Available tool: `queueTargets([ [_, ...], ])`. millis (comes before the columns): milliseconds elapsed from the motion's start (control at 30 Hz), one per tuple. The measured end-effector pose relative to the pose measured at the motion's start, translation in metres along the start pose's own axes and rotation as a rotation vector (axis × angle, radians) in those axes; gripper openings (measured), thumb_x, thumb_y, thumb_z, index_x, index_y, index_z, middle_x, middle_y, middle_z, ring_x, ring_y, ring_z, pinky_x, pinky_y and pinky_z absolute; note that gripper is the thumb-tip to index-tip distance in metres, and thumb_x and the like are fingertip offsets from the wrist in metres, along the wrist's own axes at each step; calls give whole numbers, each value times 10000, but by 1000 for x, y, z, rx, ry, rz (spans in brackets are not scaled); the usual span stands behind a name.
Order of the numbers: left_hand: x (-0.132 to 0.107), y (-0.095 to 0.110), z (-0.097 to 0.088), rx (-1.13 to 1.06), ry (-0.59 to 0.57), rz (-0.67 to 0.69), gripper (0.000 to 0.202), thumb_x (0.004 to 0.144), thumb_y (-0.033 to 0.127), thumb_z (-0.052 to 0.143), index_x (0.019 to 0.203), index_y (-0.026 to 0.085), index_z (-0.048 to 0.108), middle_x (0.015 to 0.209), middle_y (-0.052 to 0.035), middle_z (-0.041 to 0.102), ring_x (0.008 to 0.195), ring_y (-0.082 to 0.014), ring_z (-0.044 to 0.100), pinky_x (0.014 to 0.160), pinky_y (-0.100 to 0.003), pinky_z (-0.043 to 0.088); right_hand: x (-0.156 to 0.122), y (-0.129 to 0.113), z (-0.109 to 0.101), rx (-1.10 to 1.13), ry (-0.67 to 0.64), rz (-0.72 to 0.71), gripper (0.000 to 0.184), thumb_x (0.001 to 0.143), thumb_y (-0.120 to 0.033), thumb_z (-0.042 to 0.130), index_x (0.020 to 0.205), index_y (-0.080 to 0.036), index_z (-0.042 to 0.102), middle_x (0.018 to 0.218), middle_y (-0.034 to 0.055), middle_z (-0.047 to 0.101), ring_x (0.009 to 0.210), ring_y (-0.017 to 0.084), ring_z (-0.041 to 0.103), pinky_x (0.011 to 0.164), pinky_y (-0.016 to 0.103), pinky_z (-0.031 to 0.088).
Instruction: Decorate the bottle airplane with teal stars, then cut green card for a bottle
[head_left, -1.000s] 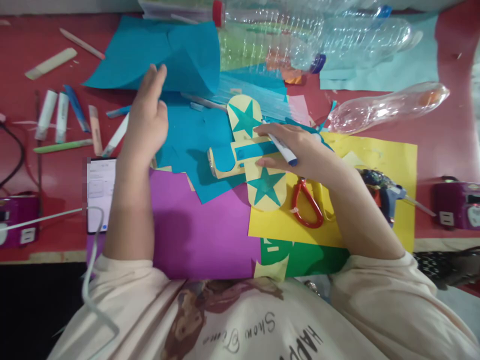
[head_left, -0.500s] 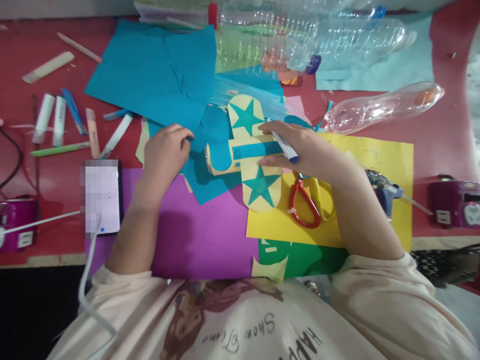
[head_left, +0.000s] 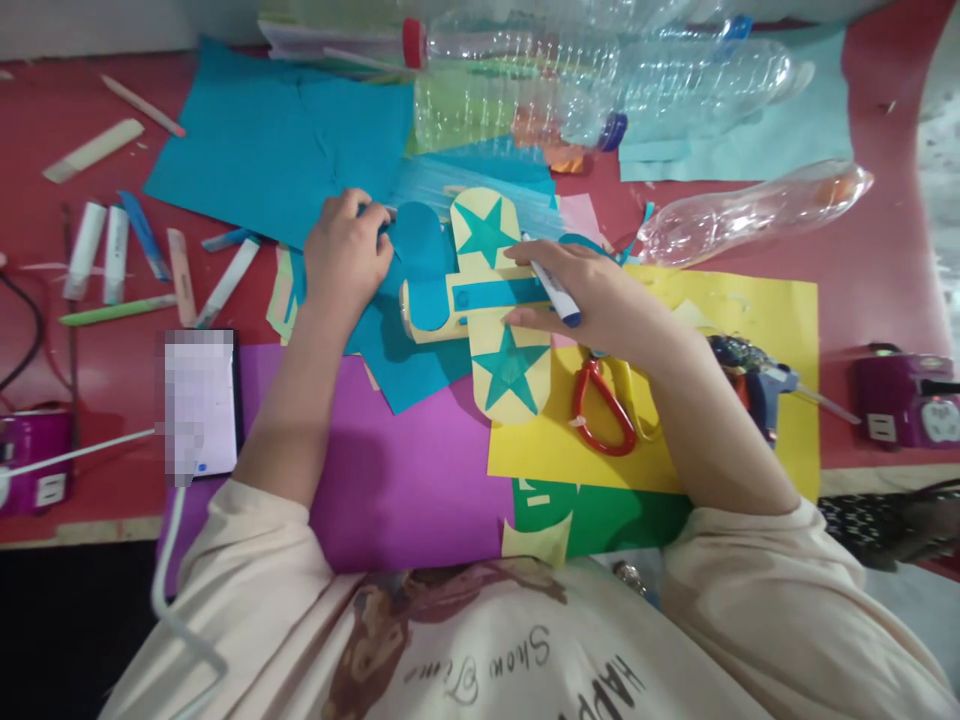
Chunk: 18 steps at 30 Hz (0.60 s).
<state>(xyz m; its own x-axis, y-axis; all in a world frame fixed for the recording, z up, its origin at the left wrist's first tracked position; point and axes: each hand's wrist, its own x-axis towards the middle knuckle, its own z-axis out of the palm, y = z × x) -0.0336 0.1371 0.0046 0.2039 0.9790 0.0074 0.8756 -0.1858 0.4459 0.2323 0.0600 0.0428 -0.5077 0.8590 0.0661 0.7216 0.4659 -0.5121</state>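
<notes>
My left hand (head_left: 349, 250) has its fingers curled at the lower edge of a large blue paper sheet (head_left: 277, 140), which it appears to grip; the fingertips are partly hidden. Beside it, a rounded blue strip (head_left: 421, 245) covers the end of a cream model plane (head_left: 480, 325). The plane's wings carry green stars (head_left: 512, 372), and a blue strip (head_left: 502, 294) runs along its body. My right hand (head_left: 585, 285) holds a white marker with a dark blue cap (head_left: 556, 295) between thumb and fingers, its fingertips resting on the plane.
Red-and-yellow-handled scissors (head_left: 602, 415) and a glue gun (head_left: 761, 395) lie on yellow paper (head_left: 750, 300). Purple paper (head_left: 412, 480) is in front. Clear plastic bottles (head_left: 517, 90) stretch across the back. Several markers (head_left: 86, 250) and a phone (head_left: 217, 400) are at left.
My left hand has moved away from me to the blue sheet, whose lower edge has shifted back, showing more of the rounded blue strip. My right hand stays over the plane with the marker.
</notes>
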Motion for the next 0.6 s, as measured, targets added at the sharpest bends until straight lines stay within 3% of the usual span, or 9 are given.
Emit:
queueTargets([
  [200,1,0,-13,162,3,-111,351,933,119,390,1227,183,572,1349,-63,527,1260,-279,447,1110,-445,355,-1,1,0,7,-17,-14,495,906,-453,588,1352,-259,496,1236,128,647,1117,326,616,901,469,511],
  [333,5,1,-19,204,-18,-123,289,963,167,389,1146,202,610,1268,-48,590,1210,-250,504,1095,-400,367,-1,2,1,0,-5,-20,488,908,-458,584,1346,-258,503,1240,129,648,1114,322,621,896,467,520],
  [467,9,-13,-21,154,-31,-60,257,919,199,458,1098,220,642,1241,-14,619,1151,-231,528,1089,-375,392,0,1,1,4,-3,-30,470,910,-441,588,1340,-266,514,1239,120,656,1125,317,626,901,465,523],
  [600,8,-28,-25,24,81,-53,263,893,208,455,1046,235,666,1198,23,645,1101,-229,542,1081,-407,407,0,1,1,1,-16,-23,486,899,-425,606,1337,-234,518,1274,142,642,1152,329,613,913,473,520],
])
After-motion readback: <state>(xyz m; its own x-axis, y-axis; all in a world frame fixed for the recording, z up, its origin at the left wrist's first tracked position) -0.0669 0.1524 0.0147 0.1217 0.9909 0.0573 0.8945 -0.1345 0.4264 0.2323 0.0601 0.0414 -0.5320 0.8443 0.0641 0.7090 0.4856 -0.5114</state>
